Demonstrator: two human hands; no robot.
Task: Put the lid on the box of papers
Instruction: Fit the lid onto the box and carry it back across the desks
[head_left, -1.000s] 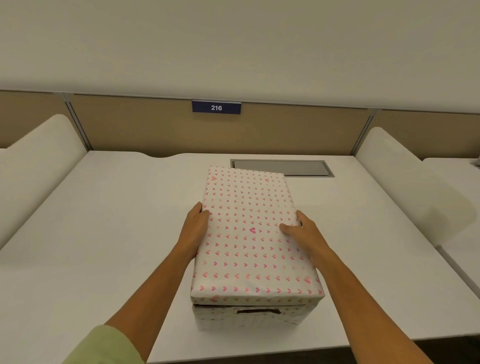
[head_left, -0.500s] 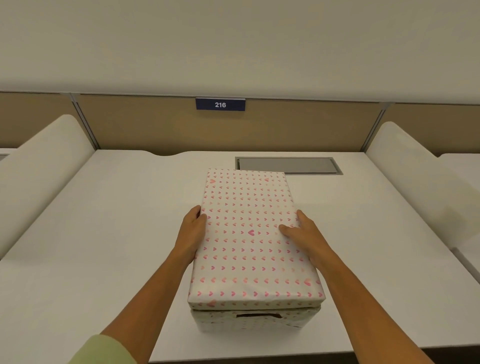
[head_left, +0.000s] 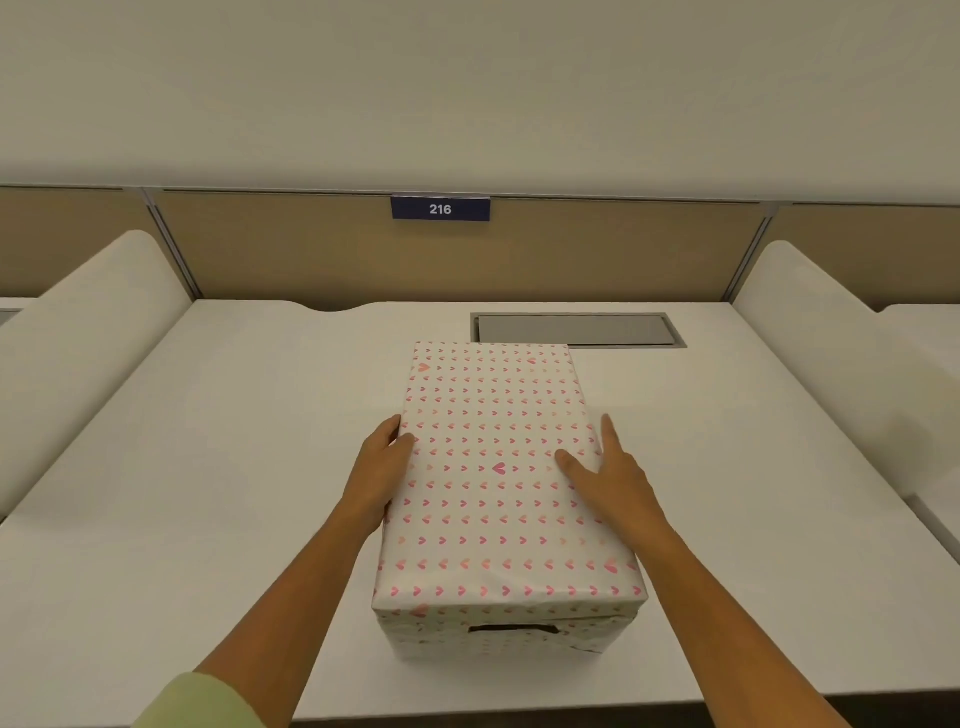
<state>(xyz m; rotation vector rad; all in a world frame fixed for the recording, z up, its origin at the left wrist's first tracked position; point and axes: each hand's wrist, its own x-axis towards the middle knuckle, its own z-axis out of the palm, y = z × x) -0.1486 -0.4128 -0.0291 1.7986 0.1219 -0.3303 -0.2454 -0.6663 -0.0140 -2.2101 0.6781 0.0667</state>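
Heart-patterned white paper-wrapped lid (head_left: 493, 467) sits on the matching rectangular box (head_left: 498, 636) mid-desk (head_left: 208, 467), seemingly seated. Left hand (head_left: 379, 467) and right hand (head_left: 608, 475), both spread flat, press its sides; only letting go remains.

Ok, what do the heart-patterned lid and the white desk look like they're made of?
The white heart-patterned lid looks like cardboard wrapped in matte printed paper: creases and folded edges show at its front rim, and there is no shine. The box beneath has a punched handle slot, which also suggests cardboard. The smooth white desk looks like matte laminate, though the core is not visible.
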